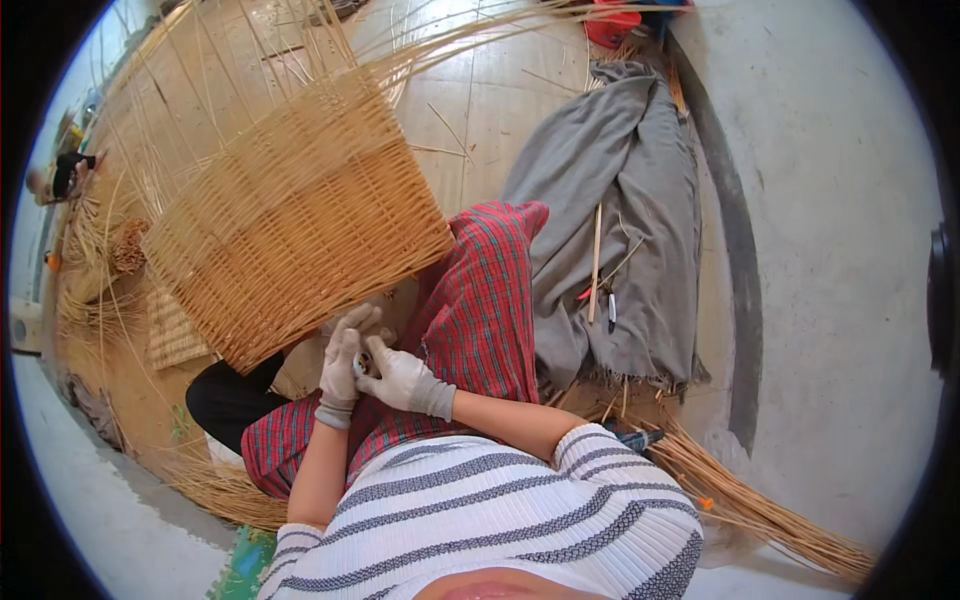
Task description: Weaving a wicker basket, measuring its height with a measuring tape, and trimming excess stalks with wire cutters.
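Both my hands wear pale gloves with grey cuffs and meet over my lap, just below the near edge of a woven wicker panel [300,220]. My left hand [342,362] has its fingers bent together, pointing up and to the right. Against it, my right hand [400,380] closes with thumb and forefinger pinched inward. Between them shows a small whitish and dark object [361,366], too small and covered to name. The panel leans over my legs, with long unwoven stakes sticking out past its far edge. A red plaid cloth [490,290] covers my lap.
To the right lies a grey cloth [620,180] with a thin stick [596,265] and a marker pen [612,312] on it. A bundle of wicker rods [760,500] rests at lower right. More strands [90,270] lie at left. A red container [612,25] stands far off.
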Available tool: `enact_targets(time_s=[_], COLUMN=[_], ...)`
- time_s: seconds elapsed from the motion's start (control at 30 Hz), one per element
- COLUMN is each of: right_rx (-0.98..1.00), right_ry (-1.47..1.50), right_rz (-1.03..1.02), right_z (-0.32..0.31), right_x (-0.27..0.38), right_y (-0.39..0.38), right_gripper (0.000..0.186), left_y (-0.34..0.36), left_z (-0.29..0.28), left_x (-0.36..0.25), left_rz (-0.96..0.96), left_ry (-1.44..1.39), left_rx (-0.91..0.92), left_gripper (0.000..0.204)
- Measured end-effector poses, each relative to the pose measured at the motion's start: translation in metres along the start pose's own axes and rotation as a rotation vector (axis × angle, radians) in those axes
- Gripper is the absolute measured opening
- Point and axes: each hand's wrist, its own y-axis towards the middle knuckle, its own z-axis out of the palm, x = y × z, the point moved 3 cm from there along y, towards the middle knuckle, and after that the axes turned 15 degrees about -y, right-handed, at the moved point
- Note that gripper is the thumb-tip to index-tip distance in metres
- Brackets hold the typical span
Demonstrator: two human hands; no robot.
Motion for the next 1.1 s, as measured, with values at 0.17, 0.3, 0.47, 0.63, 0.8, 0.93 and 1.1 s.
enact_targets(time_s=[0.17, 0.3, 0.47, 0.63, 0.8, 0.93, 1.1], right_rx=[-0.131, 0.238, 0.393, 0.141, -0.348, -0.633, -0.642], right_ry=[0.548, 0.865, 0.621, 1.003, 1.002, -0.027, -0.146], right_rz=[-0.166, -0.149, -0.063, -0.066, -0.155, 0.758, 1.189], right_z=[-0.013, -0.011, -0.036, -0.116, -0.173, -0.156, -0.115], right_x=[-0.015, -0.034, -0.024, -0.054, -0.193, -0.343, -0.462], right_y=[-0.004, -0.011, -0.040, -0.077, -0.092, -0.091, -0.092], right_gripper=[0.040, 0.021, 0.015, 0.019, 0.028, 0.054, 0.055], left_y=[0.013, 0.018, -0.002, -0.042, -0.018, 0.007, 0.007], left_z=[0.047, 0.061, 0.087, 0.076, 0.017, -0.030, -0.069], left_x=[-0.018, -0.017, -0.004, -0.004, 0.016, 0.000, -0.012], left_rz=[-0.032, -0.117, -0.218, -0.253, -0.253, -0.002, 0.103], left_ry=[0.676, 0.811, 0.723, 0.575, 0.727, 0.496, 0.492], left_rx=[0.343, 0.337, 0.478, 0.415, 0.271, -0.146, -0.379], left_gripper=[0.066, 0.065, 0.094, 0.087, 0.036, 0.039, 0.041])
